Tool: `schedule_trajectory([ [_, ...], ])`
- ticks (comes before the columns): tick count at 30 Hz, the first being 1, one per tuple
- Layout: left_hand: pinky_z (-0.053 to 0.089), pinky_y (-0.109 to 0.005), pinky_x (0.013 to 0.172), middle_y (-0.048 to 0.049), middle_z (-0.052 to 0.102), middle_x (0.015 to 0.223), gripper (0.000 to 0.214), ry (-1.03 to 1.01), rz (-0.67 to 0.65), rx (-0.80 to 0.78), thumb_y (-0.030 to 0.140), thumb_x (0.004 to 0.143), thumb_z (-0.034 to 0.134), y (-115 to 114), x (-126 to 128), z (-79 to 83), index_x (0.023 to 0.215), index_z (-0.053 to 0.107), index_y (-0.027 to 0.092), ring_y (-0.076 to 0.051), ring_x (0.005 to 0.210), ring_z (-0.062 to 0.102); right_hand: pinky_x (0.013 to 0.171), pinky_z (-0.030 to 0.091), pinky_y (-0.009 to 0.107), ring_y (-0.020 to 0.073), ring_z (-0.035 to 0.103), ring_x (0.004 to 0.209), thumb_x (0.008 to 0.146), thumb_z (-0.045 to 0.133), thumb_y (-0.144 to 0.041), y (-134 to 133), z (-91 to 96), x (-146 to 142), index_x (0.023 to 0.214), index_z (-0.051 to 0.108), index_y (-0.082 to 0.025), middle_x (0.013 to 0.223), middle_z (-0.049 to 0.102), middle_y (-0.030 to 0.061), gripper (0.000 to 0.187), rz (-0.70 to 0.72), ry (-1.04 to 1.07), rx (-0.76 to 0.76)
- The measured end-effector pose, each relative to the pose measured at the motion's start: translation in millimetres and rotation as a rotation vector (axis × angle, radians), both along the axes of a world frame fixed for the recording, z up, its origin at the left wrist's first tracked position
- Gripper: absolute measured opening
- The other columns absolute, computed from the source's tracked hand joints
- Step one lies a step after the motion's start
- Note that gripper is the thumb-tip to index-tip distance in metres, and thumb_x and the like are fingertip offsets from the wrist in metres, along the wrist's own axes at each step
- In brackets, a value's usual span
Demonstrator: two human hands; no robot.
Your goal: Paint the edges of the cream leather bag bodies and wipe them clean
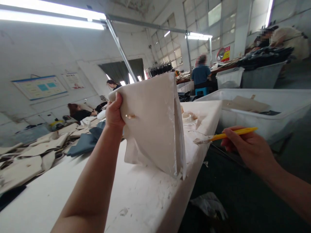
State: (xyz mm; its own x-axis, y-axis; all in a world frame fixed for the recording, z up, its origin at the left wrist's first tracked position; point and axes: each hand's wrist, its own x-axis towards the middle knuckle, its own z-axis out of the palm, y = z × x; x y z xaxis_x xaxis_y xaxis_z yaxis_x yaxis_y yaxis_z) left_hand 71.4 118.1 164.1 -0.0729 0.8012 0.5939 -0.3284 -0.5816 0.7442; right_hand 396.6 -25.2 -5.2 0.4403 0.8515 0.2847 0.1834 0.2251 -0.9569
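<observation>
– While the left hand (115, 111) holds the beige piece (150, 119) upright in the middle of the frame, where does it grip?

– At the upper left corner. It is closed on the edge, thumb on the near face; the fingers behind are hidden. The lower end seems to rest on the desk (145, 200), though I cannot tell for sure.

– Why that way?

– Probably to leave the long right edge free and turned outward. Two layers stand slightly apart there, facing the right hand (247, 147).

– And what does that hand have?

– A brush (216, 137), right of centre, its handle pinched between thumb and curled fingers. The bristles point left, near the piece but apart from it. The light grip looks chosen for fine control.

– The pot (187, 118)?

– On the desk just behind the piece, perhaps placed there to be near the brush.

– How do the surfaces look?

– The piece is smooth, matte and leather-like, fairly stiff, with a wavy flap at lower left and a small gold clasp (130, 116). Its right edge is rough, flecked with white. The brush has yellow plastic-looking wood or plastic, and pale, clotted bristles. The desk is pale and scuffed. At far left lie flat beige pieces (24, 166); at right stands a whitish plastic bin (240, 123).
</observation>
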Motion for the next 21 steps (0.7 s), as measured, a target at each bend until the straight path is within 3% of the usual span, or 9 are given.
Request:
schedule_trajectory([
  [2, 0.049, -0.021, 0.063, 0.0041, 0.068, 0.067, 0.016, -0.021, 0.004, 0.017, 0.029, 0.082, 0.065, 5.7, 5.9, 1.4, 0.085, 0.062, 0.013, -0.009, 0.061, 0.061, 0.045, 0.047, 0.024, 0.0163, 0.058, 0.05, 0.072, 0.063, -0.067, 0.6, -1.1, 0.9, 0.084, 0.061, -0.018, 0.061, 0.064, 0.0029, 0.05, -0.01, 0.014, 0.02],
  [4, 0.05, -0.021, 0.06, 0.0022, 0.068, 0.067, 0.024, -0.014, 0.018, -0.003, 0.035, 0.075, 0.071, 5.9, 6.2, -9.1, 0.082, 0.062, 0.014, -0.011, 0.06, 0.062, 0.046, 0.047, 0.025, 0.0167, 0.058, 0.049, 0.072, 0.062, -0.067, -1.8, -2.4, 1.7, 0.085, 0.06, -0.018, 0.061, 0.064, 0.0025, 0.05, -0.02, -0.004, 0.026],
  [10, 0.051, -0.025, 0.05, -0.0019, 0.069, 0.064, 0.046, 0.094, 0.03, -0.337, 0.044, 0.049, 0.085, -24.2, -10.3, -82.9, 0.079, 0.066, 0.014, -0.016, 0.05, 0.062, 0.048, 0.047, 0.026, 0.0172, 0.058, 0.049, 0.075, 0.056, -0.068, -14.8, -4.4, 4.5, 0.082, 0.06, -0.018, 0.06, 0.064, 0.0036, 0.051, -0.042, -0.114, -0.024],
  [14, 0.053, -0.027, 0.049, -0.004, 0.071, 0.067, 0.052, 0.146, -0.009, -0.513, 0.044, 0.044, 0.086, -51.0, -17.3, -121.6, 0.081, 0.066, 0.013, -0.019, 0.05, 0.063, 0.044, 0.045, 0.025, 0.0164, 0.056, 0.046, 0.072, 0.056, -0.071, -20.6, -3.5, -0.4, 0.079, 0.058, -0.018, 0.057, 0.062, 0.0037, 0.053, 0.037, -0.119, -0.064],
  [21, 0.053, -0.026, 0.051, -0.0044, 0.071, 0.069, 0.051, 0.155, -0.018, -0.58, 0.043, 0.05, 0.084, -67.2, -25.5, -146.2, 0.086, 0.067, 0.012, -0.019, 0.055, 0.066, 0.039, 0.041, 0.023, 0.0138, 0.052, 0.038, 0.075, 0.053, -0.07, -34.7, -12.5, -25.0, 0.078, 0.057, -0.018, 0.053, 0.06, 0.002, 0.053, 0.203, -0.115, -0.151],
])
